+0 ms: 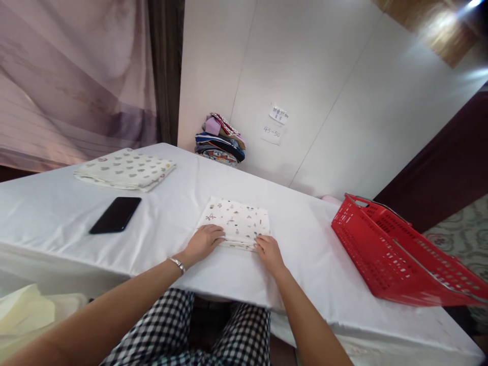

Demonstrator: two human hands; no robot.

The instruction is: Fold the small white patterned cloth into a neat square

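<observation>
In the head view, both hands rest on a small folded cloth [235, 221], white with tiny scattered prints, that lies flat on the white-covered counter [305, 244] close to its near edge. The left hand [204, 241] lies palm down on the cloth's near left corner, fingers bent and pressed onto the fabric, not closed around it. A thin silver bracelet [177, 264] circles that wrist. The right hand [269, 251] sits at the cloth's near right corner, fingers laid flat over the folded edge; whether the thumb pinches the layers from below cannot be told. The two hands are apart, with the cloth's near edge running between them.

Toward the counter's far left corner lies a larger folded cloth [125, 169], cream with small grey shapes, well apart from the hands. Between it and the near edge, a black phone [116, 214] lies face up or down, which cannot be told, its length slanted. At the far edge, against the white wall, a stack of folded coloured fabrics [220, 140] leans in the corner. Just beside it, two paper notes [274, 124] are stuck to the wall; the lower reads 45-50. On the right side of the counter a red plastic shopping basket [400, 254] rests tilted, its handles folded down. Below the near edge show black-and-white checked trousers [179, 325].
</observation>
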